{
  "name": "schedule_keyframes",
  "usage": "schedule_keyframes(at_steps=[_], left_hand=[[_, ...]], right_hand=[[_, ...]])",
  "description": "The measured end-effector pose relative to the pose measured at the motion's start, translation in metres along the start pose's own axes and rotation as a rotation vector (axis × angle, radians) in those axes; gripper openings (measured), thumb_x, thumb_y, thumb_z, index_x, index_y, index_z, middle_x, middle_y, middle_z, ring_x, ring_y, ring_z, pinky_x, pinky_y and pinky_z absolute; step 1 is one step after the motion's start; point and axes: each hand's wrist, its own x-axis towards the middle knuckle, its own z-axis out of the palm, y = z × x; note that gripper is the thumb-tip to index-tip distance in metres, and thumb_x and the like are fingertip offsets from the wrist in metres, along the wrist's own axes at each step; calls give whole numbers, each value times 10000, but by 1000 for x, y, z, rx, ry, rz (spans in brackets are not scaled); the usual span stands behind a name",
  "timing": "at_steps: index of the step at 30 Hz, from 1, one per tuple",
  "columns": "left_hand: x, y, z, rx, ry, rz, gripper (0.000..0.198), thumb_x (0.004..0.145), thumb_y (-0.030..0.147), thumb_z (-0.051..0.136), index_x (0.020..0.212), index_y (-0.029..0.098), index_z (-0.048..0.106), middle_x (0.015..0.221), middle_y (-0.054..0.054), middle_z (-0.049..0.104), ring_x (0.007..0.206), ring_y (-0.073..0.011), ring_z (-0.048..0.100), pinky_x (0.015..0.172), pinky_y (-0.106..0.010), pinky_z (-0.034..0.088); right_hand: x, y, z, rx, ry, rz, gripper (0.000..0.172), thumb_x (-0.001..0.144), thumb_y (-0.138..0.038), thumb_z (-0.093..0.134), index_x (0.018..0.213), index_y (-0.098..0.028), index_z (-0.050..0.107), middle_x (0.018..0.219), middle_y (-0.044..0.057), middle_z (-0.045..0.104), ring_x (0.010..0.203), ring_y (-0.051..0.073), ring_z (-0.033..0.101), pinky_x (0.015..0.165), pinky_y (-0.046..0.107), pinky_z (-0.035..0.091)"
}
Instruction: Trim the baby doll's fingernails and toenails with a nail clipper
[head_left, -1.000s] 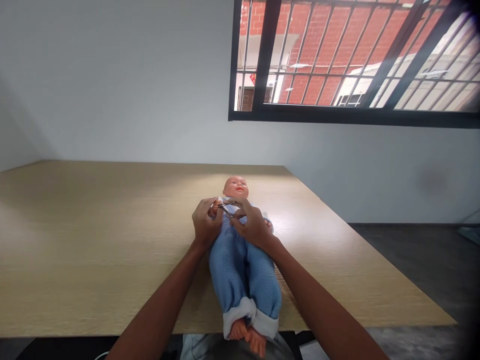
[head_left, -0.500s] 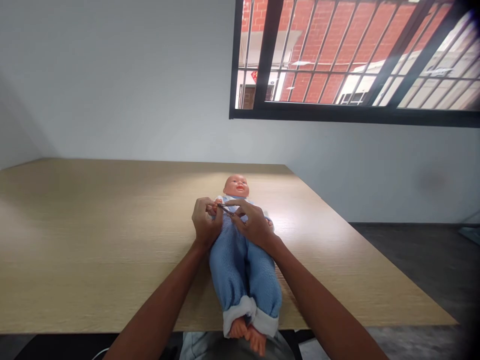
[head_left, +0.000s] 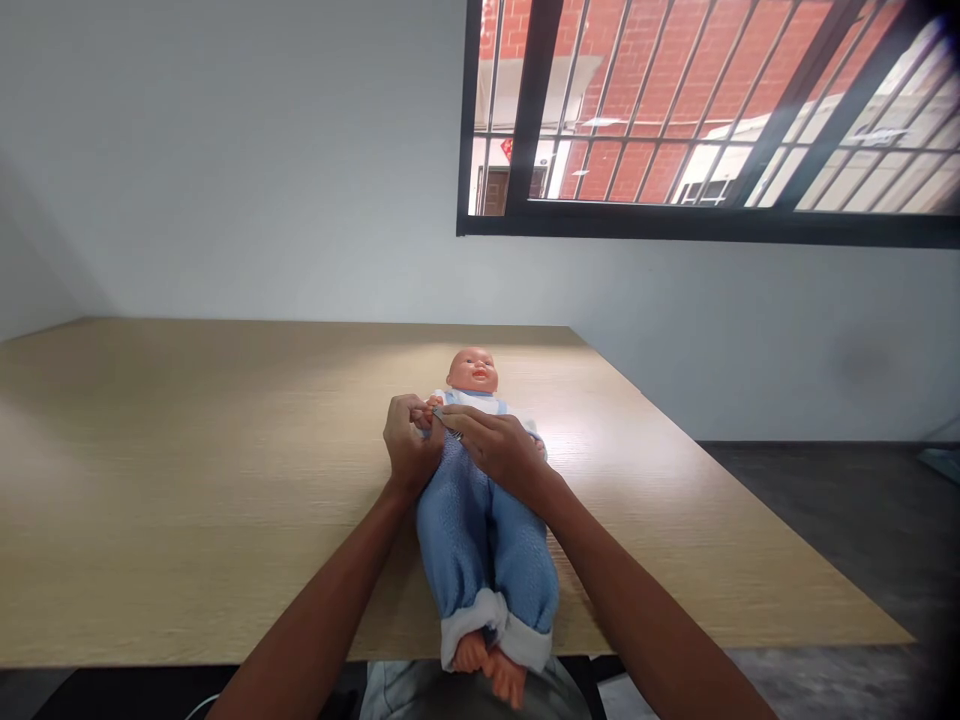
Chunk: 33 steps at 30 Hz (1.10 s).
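A baby doll (head_left: 454, 540) in blue knitted overalls with white cuffs lies face up, its bare feet over the table's near edge. My left hand (head_left: 412, 452) is closed around the doll's small hand (head_left: 434, 401), at the left of its chest. Over the chest, my right hand (head_left: 501, 446) is closed on a small metal nail clipper (head_left: 438, 411). The clipper's tip meets the doll's fingers; most of its body is hidden under my right fingers. The doll's other hand (head_left: 538, 445) shows just past my right wrist.
The light wooden table (head_left: 225, 480) stretches to the left and back, its right edge slanting beside a dark floor (head_left: 810, 520). Behind stand a pale wall (head_left: 262, 180) and a barred window (head_left: 645, 110). A white cable (head_left: 201, 706) shows below the table.
My right fingers have pressed down flatter over the nail clipper, and its spread lever no longer shows. My left hand stays at the doll's hand. The doll's legs have shifted slightly left.
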Motion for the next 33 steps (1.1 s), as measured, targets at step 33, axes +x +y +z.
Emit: schedule_keyframes(at_steps=[33], left_hand=[[23,-17,-20,-132,-303,47,214,906,254,669,772,216,507,745,18,551,657,-137,534,632,-274,499]], right_hand=[[10,0,11,1081,192,852,330,1018,-372,674,1280,-174,636,1271,89,672,1069,232,699,909,440,617]])
